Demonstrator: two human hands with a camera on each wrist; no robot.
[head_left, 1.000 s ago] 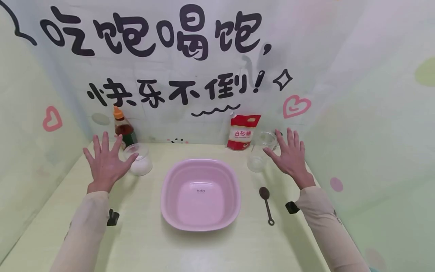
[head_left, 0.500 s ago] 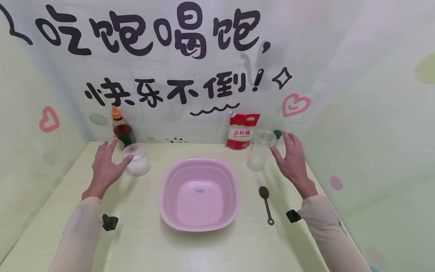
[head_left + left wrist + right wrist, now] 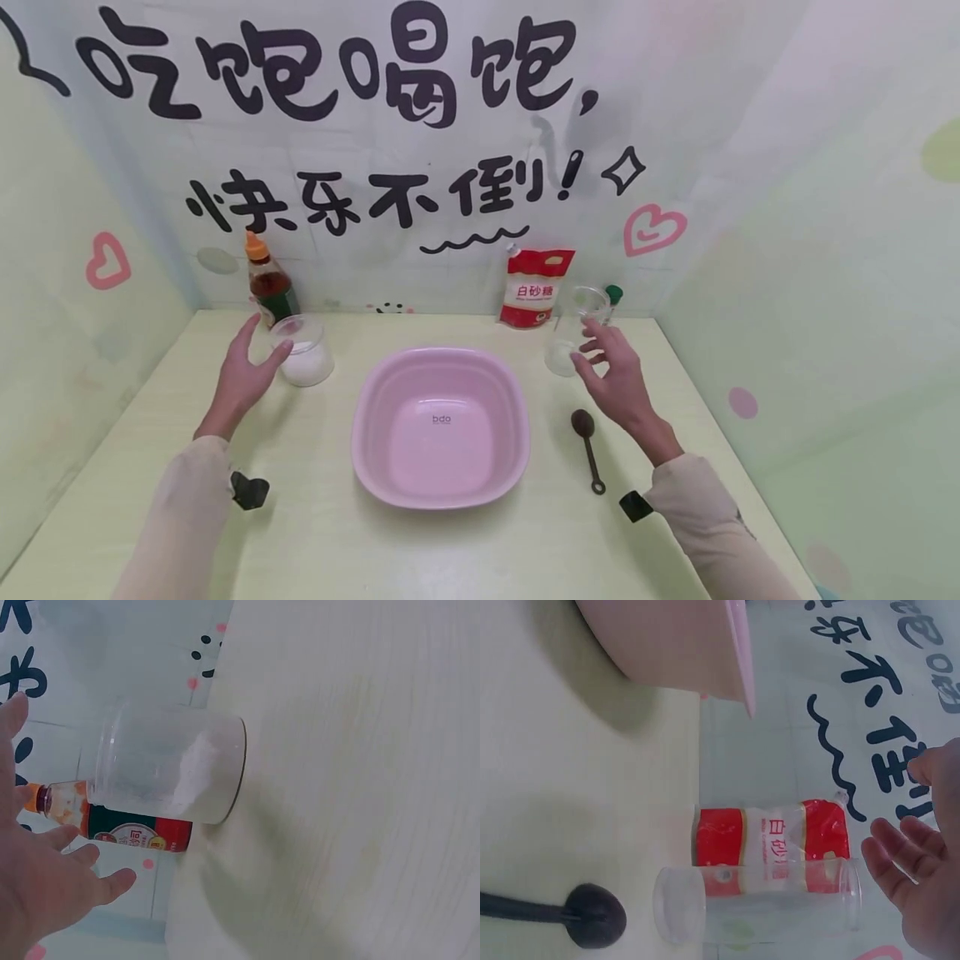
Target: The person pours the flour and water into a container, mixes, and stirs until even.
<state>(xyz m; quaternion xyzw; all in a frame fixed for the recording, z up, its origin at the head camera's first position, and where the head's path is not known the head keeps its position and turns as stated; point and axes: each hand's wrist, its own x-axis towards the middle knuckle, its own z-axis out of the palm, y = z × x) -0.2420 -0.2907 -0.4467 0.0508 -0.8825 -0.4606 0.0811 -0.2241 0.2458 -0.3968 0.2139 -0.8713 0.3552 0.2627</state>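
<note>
My left hand (image 3: 242, 379) is held over the table's left side, thumb and fingers spread apart, with nothing in it. Just to its right stands a clear jar (image 3: 306, 358) part filled with white powder; in the left wrist view a gap separates the fingers from this jar (image 3: 172, 761). An orange-capped sauce bottle (image 3: 272, 287) is behind it. My right hand (image 3: 618, 375), fingers loosely bent, hovers near a tall clear container (image 3: 564, 354) and partly covers it in the head view. The right wrist view shows that hand apart from the container (image 3: 765, 907).
A pink basin (image 3: 442, 498) sits mid-table. Right of it lies a dark brown spoon (image 3: 588, 450). Against the back wall stand a red-and-white sugar pouch (image 3: 534, 290) and a green-capped item (image 3: 614, 295), mostly hidden. Walls border the table at the back and both sides.
Both hands have come down from a raised, wide-spread pose. The right hand has moved left toward the tall clear container, its fingers now more bent. Nothing has been picked up.
</note>
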